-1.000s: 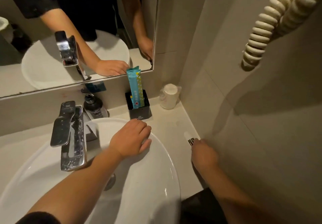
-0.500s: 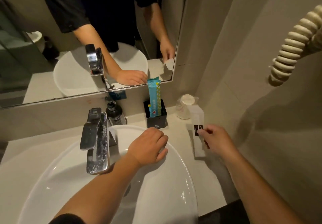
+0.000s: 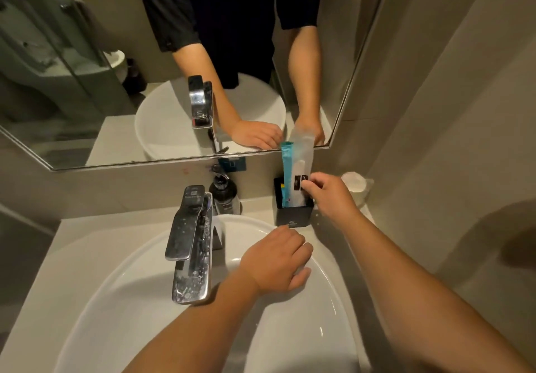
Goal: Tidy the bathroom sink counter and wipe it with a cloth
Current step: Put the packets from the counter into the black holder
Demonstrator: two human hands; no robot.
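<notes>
Head view, right hand: we see the right hand (image 3: 330, 191) pinching a tall translucent white sachet with small black labels (image 3: 303, 166) between thumb and fingers; the sachet stands upright with its lower end inside the black square holder cup (image 3: 294, 216); we judge it is being slotted in, not yet let go.
Head view, left hand: the left hand (image 3: 275, 262) lies palm down on the rim of the white oval ceramic basin (image 3: 121, 300), fingers loosely curled and holding nothing; we take it for a steadying rest.
Head view, holder: the holder sits on the pale stone counter (image 3: 255, 213) against the back wall, just beside the basin's far edge; a teal flat packet (image 3: 287, 175) already stands in it, touching the sachet.
Head view, other items: a dark pump soap bottle (image 3: 224, 195) stands behind the chrome block-shaped tap (image 3: 190, 242); a white wrapped cup (image 3: 355, 184) sits in the back right corner beside the wall; both look placed rather than strewn.
Head view, mirror: the wall mirror (image 3: 87, 111) repeats the two hands, the tap and the basin; it adds nothing new about the counter.
Done so far: we judge the tidying is close to finished on the right side, since loose packets now gather in the holder.
Left to do: we see no cloth anywhere; so the wiping, as far as we can tell, has not begun; the counter's left stretch is only partly in view.
</notes>
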